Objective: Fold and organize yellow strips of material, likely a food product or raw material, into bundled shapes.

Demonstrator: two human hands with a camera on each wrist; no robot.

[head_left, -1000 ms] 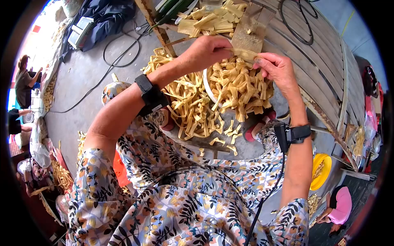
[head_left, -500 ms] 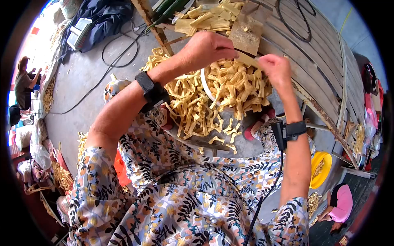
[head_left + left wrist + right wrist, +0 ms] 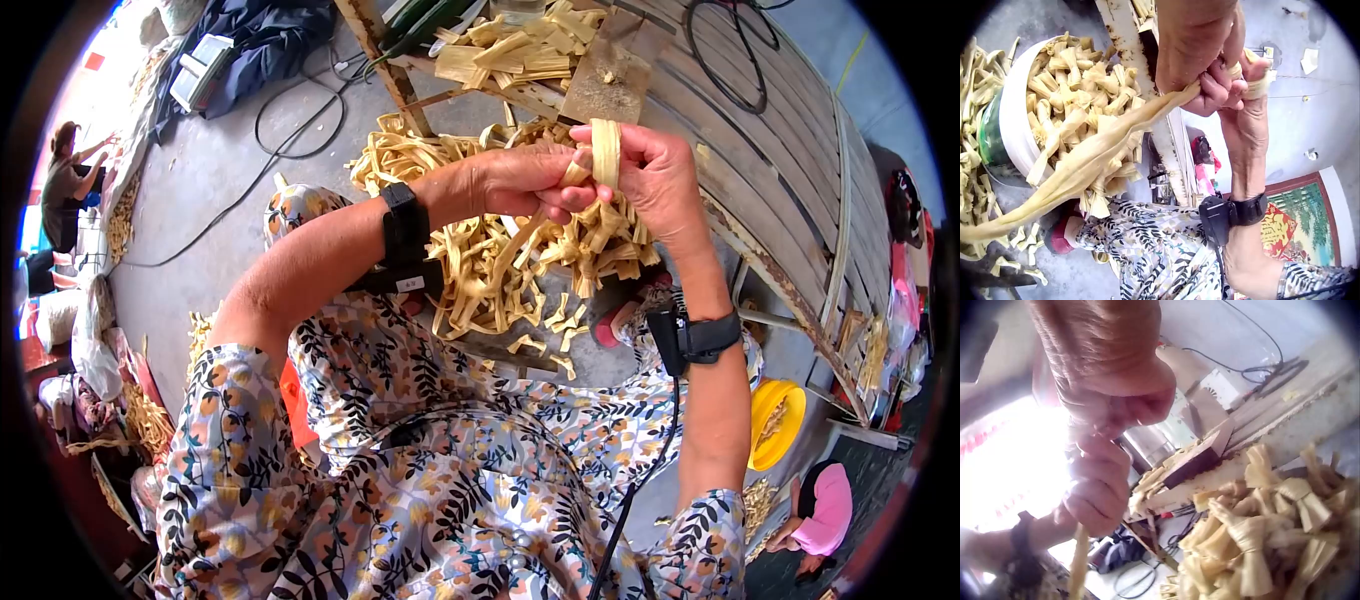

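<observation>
My left hand (image 3: 535, 180) pinches a long pale-yellow, fibrous-looking strip (image 3: 1085, 172). Its loose tail hangs past the hand, sloping down to the lower left in the left wrist view. A flat loop of the strip goes round the fingers of my right hand (image 3: 660, 185), whose thumb and fingers grip it close to the left fingertips. In the right wrist view, the right hand's back covers most of the strip. Beneath both hands is a white-rimmed tub (image 3: 1015, 125) heaped with knotted strips (image 3: 1079, 94). Loose strips (image 3: 465, 265) lie beside it.
At the right stands a slatted wooden bench (image 3: 790, 190) with a rusty frame, bearing a board (image 3: 608, 85) and flat strips (image 3: 510, 50). Short knotted pieces (image 3: 565, 325) lie by my feet. A yellow bucket (image 3: 777, 425) stands at right; a black cable (image 3: 215, 225) crosses the floor.
The strip was stretched between my hands over the tub; now it loops round the right fingers. The left hand has moved right and down, meeting the right hand.
</observation>
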